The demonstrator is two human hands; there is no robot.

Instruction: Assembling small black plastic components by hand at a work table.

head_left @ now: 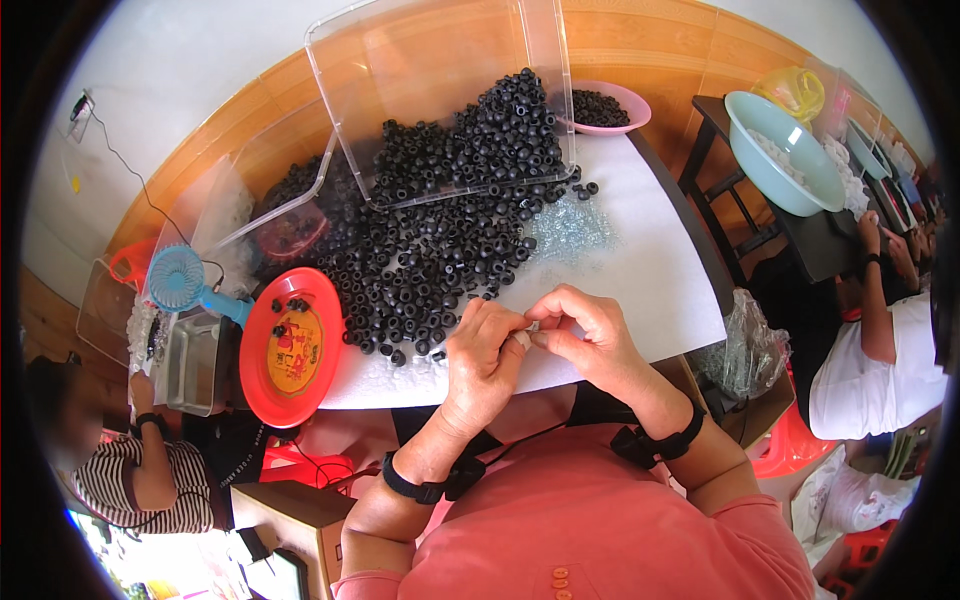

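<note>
My left hand (pixel 484 350) and my right hand (pixel 585 335) meet at the table's near edge, fingertips pinched together. Between them shows a bit of a small pale or clear piece, too small to name. Just beyond my hands spreads a heap of small black ring-like parts (pixel 440 250), each with a hole. To the right of that heap lies a patch of tiny clear bluish pieces (pixel 572 230). A red plate (pixel 262 395) with a few black parts on it sits to the left of my left hand.
A clear plastic bin (pixel 440 60) tips its black parts onto the white tabletop (pixel 660 250). Behind stands a pink bowl (pixel 640 108); at left are a blue fan (pixel 176 278) and clear tray (pixel 195 365). People work on both sides. A light-blue basin (pixel 740 120) stands far right.
</note>
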